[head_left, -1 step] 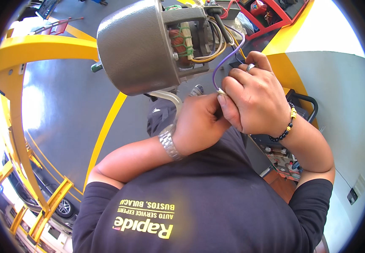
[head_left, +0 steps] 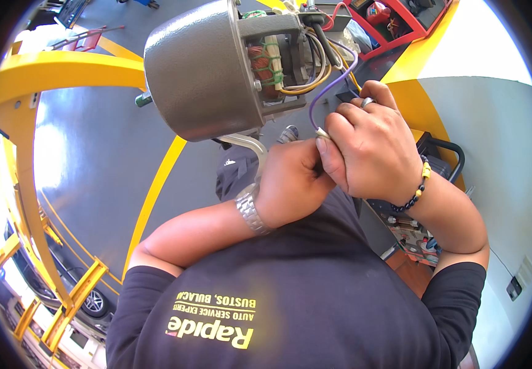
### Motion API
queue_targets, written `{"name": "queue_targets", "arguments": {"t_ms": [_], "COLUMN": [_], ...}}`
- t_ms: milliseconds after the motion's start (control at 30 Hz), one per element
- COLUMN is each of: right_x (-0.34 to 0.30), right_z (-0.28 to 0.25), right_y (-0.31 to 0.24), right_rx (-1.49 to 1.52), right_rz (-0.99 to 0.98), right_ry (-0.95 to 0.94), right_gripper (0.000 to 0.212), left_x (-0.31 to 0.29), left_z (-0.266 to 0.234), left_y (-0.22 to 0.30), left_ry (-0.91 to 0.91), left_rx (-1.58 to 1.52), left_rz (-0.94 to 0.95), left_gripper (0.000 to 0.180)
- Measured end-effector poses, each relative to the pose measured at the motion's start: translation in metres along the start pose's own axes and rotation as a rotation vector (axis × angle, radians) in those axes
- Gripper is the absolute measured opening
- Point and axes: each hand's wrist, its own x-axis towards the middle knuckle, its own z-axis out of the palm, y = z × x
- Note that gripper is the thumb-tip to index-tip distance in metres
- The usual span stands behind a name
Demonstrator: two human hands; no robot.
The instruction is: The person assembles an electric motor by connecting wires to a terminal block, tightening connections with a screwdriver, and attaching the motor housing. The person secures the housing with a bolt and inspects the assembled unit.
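My right hand [head_left: 373, 144] is closed, its thumb and forefinger pinching the white-sleeved end [head_left: 321, 132] of a purple wire [head_left: 321, 95]. The wire loops down from the open end of a grey electric motor [head_left: 204, 74]. Pressed up against those fingertips is my left hand [head_left: 293, 181], curled closed, and whatever it grips is hidden. Copper windings [head_left: 258, 64] tied with green cord show in the motor's side opening. Yellow and white leads [head_left: 309, 89] come out beside them. A thick white cable [head_left: 247, 142] runs below the motor and passes behind my left hand.
A yellow metal frame [head_left: 75, 70] arches on the left, behind the motor. A red tray [head_left: 395, 31] with odds and ends lies at the far right. Near my right forearm are a black handle [head_left: 453, 154] and a cluttered shelf [head_left: 416, 237]. A grey wall [head_left: 481, 135] rises on the right.
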Motion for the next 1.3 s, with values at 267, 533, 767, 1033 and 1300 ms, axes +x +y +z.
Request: {"name": "queue_targets", "arguments": {"t_ms": [267, 533, 767, 1033, 1300], "right_x": [0.000, -0.083, -0.082, -0.083, -0.088], "right_z": [-0.048, -0.042, 0.009, 0.005, 0.008], "right_y": [0.010, 0.008, -0.008, -0.012, -0.006], "right_rx": [-0.046, 0.212, 0.552, 1.632, 2.090], "right_rz": [-0.090, -0.069, 0.053, 0.253, 0.068], "right_ry": [0.263, 0.726, 0.903, 0.890, 0.836], "right_gripper": [0.060, 0.061, 0.066, 0.107, 0.106], "left_x": [0.014, 0.016, 0.020, 0.029, 0.025], "left_z": [-0.016, -0.015, -0.017, -0.021, -0.021], "left_y": [0.024, 0.002, -0.003, 0.009, -0.002], "left_ry": [-0.081, -0.202, -0.228, -0.311, -0.244], "left_rx": [0.102, -0.005, 0.031, 0.112, -0.056], "left_rz": [-0.117, -0.088, -0.071, -0.131, -0.345], "left_gripper": [0.016, 0.011, 0.016, 0.023, 0.021]}}
